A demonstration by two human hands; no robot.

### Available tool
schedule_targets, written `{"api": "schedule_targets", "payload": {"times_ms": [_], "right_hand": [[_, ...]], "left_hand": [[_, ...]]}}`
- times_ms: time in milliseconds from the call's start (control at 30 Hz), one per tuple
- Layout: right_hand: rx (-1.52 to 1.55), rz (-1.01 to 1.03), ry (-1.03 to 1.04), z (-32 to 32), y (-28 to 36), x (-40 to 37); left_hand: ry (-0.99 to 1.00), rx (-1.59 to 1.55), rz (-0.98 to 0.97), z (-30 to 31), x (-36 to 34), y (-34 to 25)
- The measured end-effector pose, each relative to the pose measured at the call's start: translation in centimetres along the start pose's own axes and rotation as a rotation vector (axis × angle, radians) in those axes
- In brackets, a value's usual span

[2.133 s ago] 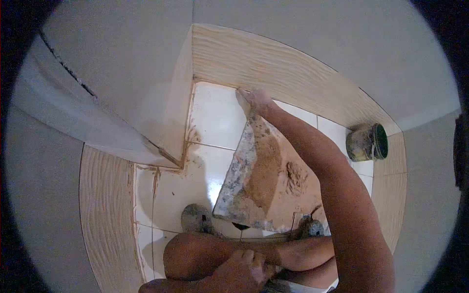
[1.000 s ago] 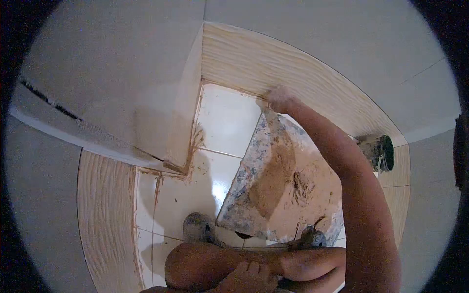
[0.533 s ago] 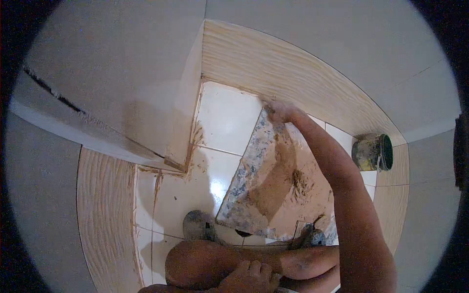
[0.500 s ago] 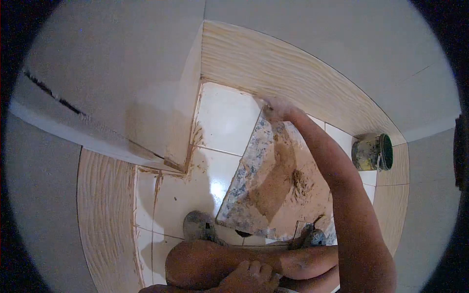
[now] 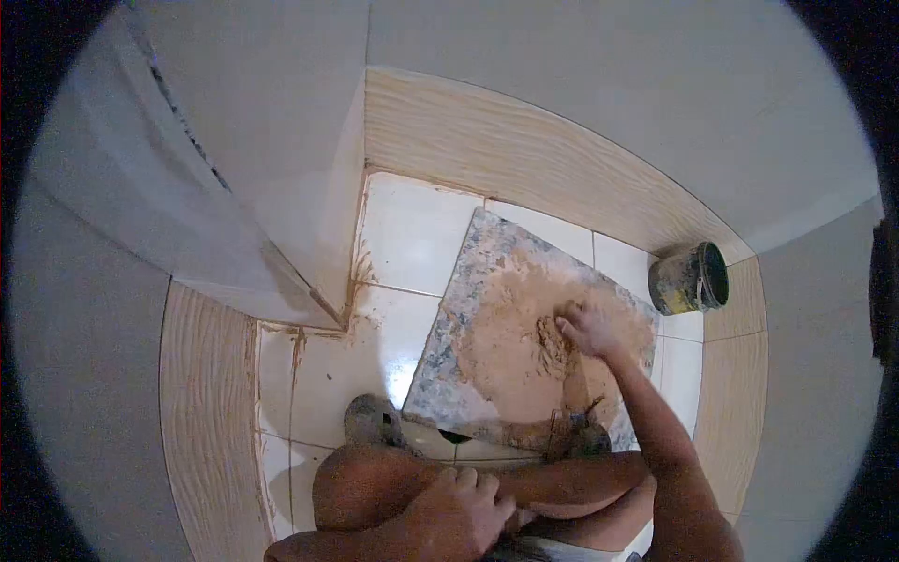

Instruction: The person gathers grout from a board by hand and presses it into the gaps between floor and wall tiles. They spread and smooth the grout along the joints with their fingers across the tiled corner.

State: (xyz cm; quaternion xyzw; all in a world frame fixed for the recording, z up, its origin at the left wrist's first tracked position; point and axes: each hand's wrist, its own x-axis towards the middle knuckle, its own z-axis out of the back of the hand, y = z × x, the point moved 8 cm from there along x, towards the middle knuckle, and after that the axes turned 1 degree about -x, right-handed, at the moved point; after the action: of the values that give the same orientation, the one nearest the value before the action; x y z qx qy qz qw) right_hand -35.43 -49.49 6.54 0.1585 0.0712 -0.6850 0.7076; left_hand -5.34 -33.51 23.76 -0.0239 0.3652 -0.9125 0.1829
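Observation:
My right hand (image 5: pixel 588 330) is over the mottled grey board (image 5: pixel 433 393), its bent fingers at the edge of a clump of wet brown paste (image 5: pixel 552 348). The fingers are drawn together; whether any paste is between them is hard to see. A thin layer of the same paste covers most of the board, which lies at a slant on white floor tiles (image 5: pixel 421 234). My left hand (image 5: pixel 465 506) rests curled on my bent legs, with its palm side hidden. Near my foot, at the board's front edge, a small dark tool (image 5: pixel 576 420) lies partly in shadow.
A stained bucket (image 5: pixel 676 284) lies tipped against the right wall. Wavy beige tiles (image 5: pixel 506 126) line the foot of the walls. Brown smears (image 5: pixel 363 262) mark the floor edge beside the jutting wall corner (image 5: pixel 342 314). My shoe (image 5: pixel 370 420) stands left of the board.
My right hand has come back from the floor edge at the far wall to the clump of paste on the board. The left hand stays on my legs. The view has shifted slightly.

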Motion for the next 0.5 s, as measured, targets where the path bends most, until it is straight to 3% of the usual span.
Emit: {"api": "schedule_targets", "payload": {"times_ms": [167, 200, 367, 433, 500], "right_hand": [[0.010, -0.122, -0.260, -2.2, -0.4, -6.8], [-0.071, -0.120, -0.358, -2.1, -0.2, -7.5], [-0.008, -0.116, -0.396, -1.5, 2.5, -7.8], [-0.053, -0.047, -0.571, -2.2, 2.7, -8.9], [-0.049, -0.163, -0.462, -1.3, 2.1, -9.0]], "left_hand": [[0.046, 0.123, -0.118, -3.1, 0.5, -0.2], [0.071, 0.136, -0.090, -3.2, 0.5, -0.1], [0.063, 0.034, 0.102, -2.9, 0.9, 0.7], [0.127, 0.017, 0.172, -3.6, 1.0, 1.1], [0.157, 0.032, 0.144, -4.3, 0.7, 1.7]]}}
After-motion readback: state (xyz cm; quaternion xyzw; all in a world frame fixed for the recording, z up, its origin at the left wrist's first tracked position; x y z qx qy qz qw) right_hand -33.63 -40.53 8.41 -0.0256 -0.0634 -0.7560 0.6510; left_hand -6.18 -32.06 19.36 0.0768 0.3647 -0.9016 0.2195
